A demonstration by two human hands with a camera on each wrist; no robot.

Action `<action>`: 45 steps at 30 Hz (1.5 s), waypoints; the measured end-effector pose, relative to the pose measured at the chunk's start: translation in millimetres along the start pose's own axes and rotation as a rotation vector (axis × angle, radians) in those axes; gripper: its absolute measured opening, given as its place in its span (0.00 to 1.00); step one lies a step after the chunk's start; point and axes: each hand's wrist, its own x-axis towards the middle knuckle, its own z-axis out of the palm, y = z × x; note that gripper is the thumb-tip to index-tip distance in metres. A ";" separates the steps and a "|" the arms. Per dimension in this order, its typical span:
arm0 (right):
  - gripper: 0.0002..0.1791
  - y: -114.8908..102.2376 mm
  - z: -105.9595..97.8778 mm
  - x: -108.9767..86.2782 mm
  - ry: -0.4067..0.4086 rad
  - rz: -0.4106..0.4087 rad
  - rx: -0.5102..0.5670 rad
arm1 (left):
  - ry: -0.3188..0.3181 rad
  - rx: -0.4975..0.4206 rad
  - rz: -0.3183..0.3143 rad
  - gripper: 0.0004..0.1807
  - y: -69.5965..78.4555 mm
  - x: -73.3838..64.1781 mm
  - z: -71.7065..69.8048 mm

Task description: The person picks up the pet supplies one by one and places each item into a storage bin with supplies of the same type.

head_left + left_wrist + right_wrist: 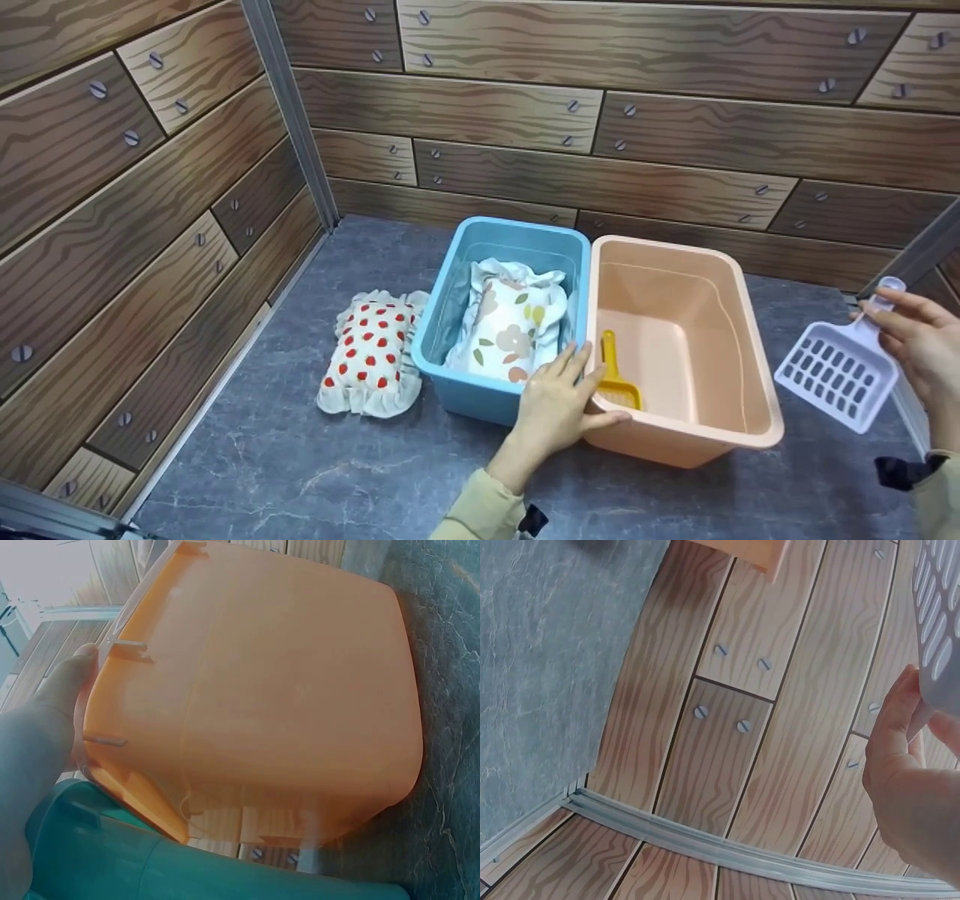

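My right hand (926, 349) grips a pale lavender litter scoop (840, 367) by its handle, holding it up to the right of the peach tub (720, 337). The slotted blade also shows in the right wrist view. With fingers spread, my left hand (555, 401) rests where the peach tub's front corner meets the blue tub (465, 390); its thumb lies along the peach rim. A small yellow scoop (611, 360) leans inside the peach tub, partly hidden by the front wall and hand. Inside the blue tub lies a ruffled floral pillow (502, 322).
A ruffled strawberry-print pillow (371, 352) lies on the dark marbled floor (300, 465), left of the blue tub. Wood-pattern walls (480, 112) enclose the back and left, with a metal corner strip (292, 112).
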 end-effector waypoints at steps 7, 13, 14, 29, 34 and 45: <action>0.14 -4.4 13.8 -2.3 -0.058 -0.005 -0.002 | -0.012 0.006 -0.005 0.40 0.2 0.7 -1.2; 0.13 -7.2 24.8 -1.2 -0.034 0.016 -0.019 | -0.024 -0.003 -0.007 0.39 0.9 1.2 -1.2; 0.13 -6.8 26.1 -1.1 -0.025 0.019 -0.036 | -0.027 -0.005 -0.007 0.39 1.0 1.2 -1.2; 0.13 -0.8 43.0 2.8 -0.082 0.066 -0.043 | -0.057 -0.016 -0.023 0.39 0.6 0.4 -1.6; 0.15 1.1 50.2 6.8 -0.115 0.091 -0.005 | -0.057 -0.018 -0.028 0.39 0.0 -0.4 -1.3; 0.17 2.0 69.3 12.8 -0.193 0.136 0.061 | -0.083 -0.036 -0.033 0.39 1.9 0.3 -3.2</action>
